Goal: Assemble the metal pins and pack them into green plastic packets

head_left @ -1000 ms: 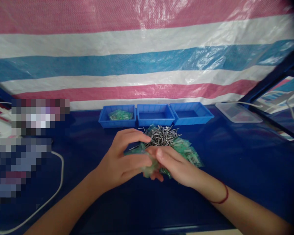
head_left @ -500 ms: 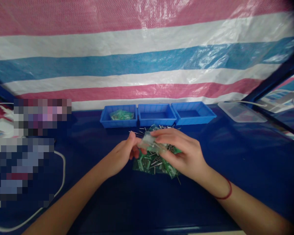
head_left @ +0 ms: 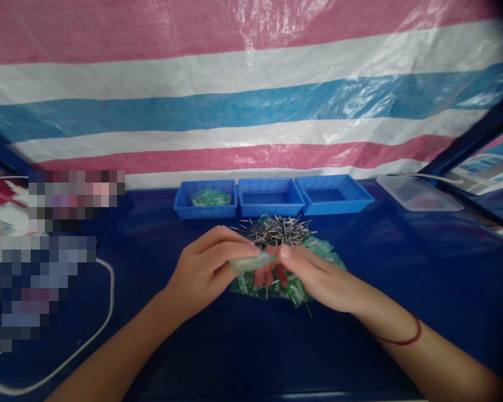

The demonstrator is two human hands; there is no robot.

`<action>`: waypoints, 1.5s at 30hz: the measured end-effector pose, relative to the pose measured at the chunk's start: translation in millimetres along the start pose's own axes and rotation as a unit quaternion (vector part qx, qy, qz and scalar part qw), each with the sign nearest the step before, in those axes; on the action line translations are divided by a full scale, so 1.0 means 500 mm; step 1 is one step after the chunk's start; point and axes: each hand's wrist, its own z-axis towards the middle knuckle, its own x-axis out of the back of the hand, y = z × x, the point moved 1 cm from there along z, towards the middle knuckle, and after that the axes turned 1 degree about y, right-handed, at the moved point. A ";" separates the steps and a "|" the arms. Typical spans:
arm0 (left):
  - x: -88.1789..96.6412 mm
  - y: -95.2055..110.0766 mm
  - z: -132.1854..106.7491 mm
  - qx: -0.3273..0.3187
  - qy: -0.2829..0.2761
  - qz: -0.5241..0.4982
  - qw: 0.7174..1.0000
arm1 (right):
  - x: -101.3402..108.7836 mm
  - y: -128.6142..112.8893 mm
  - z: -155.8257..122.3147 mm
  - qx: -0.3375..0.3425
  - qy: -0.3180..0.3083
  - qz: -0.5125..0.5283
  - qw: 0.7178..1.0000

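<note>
Between my hands is a small clear greenish plastic bag [head_left: 247,263], partly blurred. My left hand [head_left: 205,262] pinches it, with the thumb below and the fingers over the top. My right hand [head_left: 318,276] is closed at the bag's right end, thumb up and the other fingers curled underneath. Behind and below lies a heap of thin metal pins [head_left: 283,230] that look like rivets. Green-tinted small bags [head_left: 327,254] with pins in them lie around the heap, partly hidden by my hands.
Three blue bins stand in a row behind the heap: the left bin [head_left: 205,212] holds greenish bags, beside the middle bin [head_left: 270,211] and the right bin [head_left: 337,207]. A clear plastic lid [head_left: 419,194] lies at the right. A white cable [head_left: 111,290] curves along the left.
The small bag has turned from my right hand's grip into my left hand's pinch. My left hand has come over it; my right hand has rolled thumb-up and uncovered more of the pins.
</note>
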 end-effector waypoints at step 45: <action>0.064 -0.159 0.017 0.100 0.038 0.333 0.937 | -0.047 0.029 0.013 0.100 -0.013 -0.533 0.840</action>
